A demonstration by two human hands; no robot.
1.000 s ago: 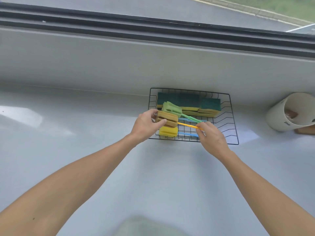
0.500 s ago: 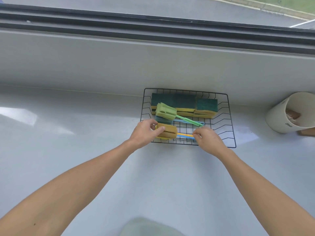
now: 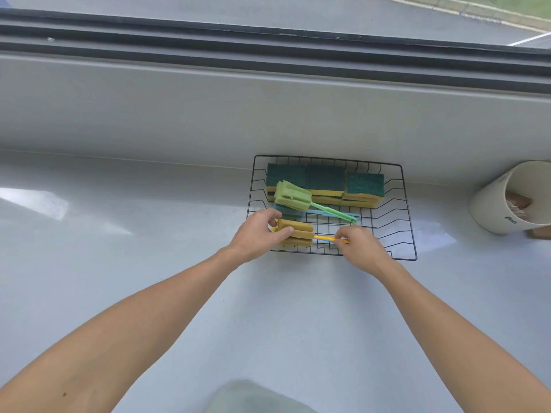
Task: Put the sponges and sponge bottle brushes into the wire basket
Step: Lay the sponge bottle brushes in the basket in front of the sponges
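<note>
Sponge bottle brushes are the items in hand: the brown-headed brush (image 3: 295,236) with its yellow handle (image 3: 328,238) has come down from its raised position of a second ago and now lies low along the near edge of the wire basket (image 3: 408,216), at centre frame.

Hands, nearest the viewer:
- Left hand (image 3: 258,237) is closed on the brown sponge head, thumb on top and fingers curled around the left end.
- Right hand (image 3: 359,248) pinches the far end of the yellow handle between the fingertips.

Change noted: half a second ago the brush was already low in the basket; it has since settled further toward the near wire wall. A yellow sponge piece seen below the brown head a second ago is now almost hidden, with only a sliver showing at the head's left end. Whether the brush rests fully on the basket floor cannot be told.

Further back in the basket:
- A green bottle brush (image 3: 293,195) lies diagonally, its handle running to the right.
- A blue brush (image 3: 290,213) lies partly under it.
- Green-and-yellow sponges (image 3: 363,189) are stacked in a row against the far wall.

Meaning for the task: judged from this arrangement, the brush is at the point of release, and no sponge or brush is visible on the tabletop (image 3: 119,263) outside the basket. A white cup (image 3: 492,204) stands apart at right frame.
</note>
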